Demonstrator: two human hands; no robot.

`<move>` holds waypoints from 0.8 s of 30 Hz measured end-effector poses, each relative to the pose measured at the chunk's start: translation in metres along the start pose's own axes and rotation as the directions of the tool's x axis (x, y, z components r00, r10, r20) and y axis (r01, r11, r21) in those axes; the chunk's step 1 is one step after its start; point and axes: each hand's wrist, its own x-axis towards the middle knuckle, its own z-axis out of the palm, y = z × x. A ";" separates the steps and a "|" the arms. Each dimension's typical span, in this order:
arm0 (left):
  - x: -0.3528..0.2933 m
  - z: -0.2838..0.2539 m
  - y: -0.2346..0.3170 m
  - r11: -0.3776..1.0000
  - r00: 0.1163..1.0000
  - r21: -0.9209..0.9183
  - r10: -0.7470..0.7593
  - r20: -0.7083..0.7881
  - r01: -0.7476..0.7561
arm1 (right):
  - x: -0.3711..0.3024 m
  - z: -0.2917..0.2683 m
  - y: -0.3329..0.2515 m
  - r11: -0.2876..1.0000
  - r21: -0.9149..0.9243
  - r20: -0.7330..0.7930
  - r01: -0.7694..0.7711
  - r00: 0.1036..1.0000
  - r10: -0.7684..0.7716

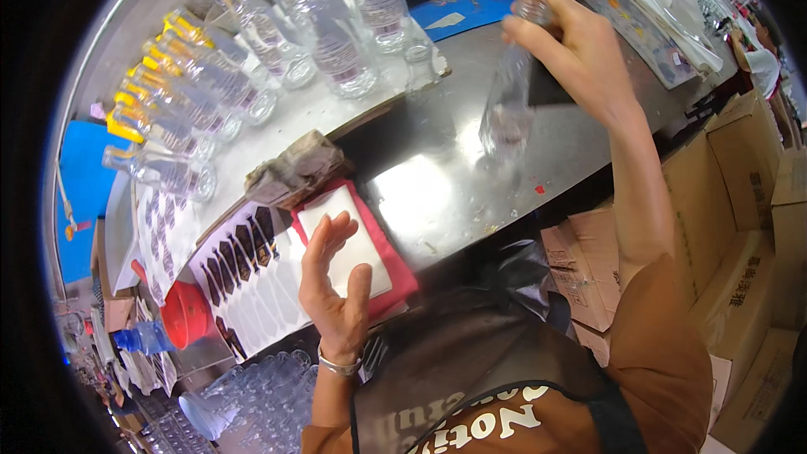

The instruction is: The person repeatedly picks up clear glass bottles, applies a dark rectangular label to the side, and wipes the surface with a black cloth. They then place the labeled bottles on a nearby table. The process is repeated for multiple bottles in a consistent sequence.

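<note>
One left hand [338,298], its fingers parted and apparently empty, hung by a white pad [370,245]; beyond, the right hand [578,52] gripped a clear bottle [508,109] by its neck over the metal table [441,231]; sound handling called for a firm hold, clear of the standing bottles [340,50].

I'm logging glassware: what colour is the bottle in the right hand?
The glass bottle is clear and colourless, though blurred; best seen in the head view.

Right hand [582,52] outstretched, gripping, left hand [338,309] loosely cupped
</note>
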 end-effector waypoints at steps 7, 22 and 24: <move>0.009 0.010 -0.015 0.994 0.994 0.040 -0.105 -0.012 0.105 | 0.098 0.050 0.101 0.957 -0.196 -0.150 0.216 0.957 -0.246; 0.007 0.007 -0.019 0.987 0.985 -0.032 -0.161 -0.055 0.159 | 0.066 0.050 0.019 0.943 -0.004 -0.094 0.332 0.939 -0.331; 0.010 0.011 -0.017 0.987 0.989 -0.073 -0.146 -0.021 0.144 | 0.041 0.062 0.012 0.930 0.031 0.044 0.366 0.929 -0.368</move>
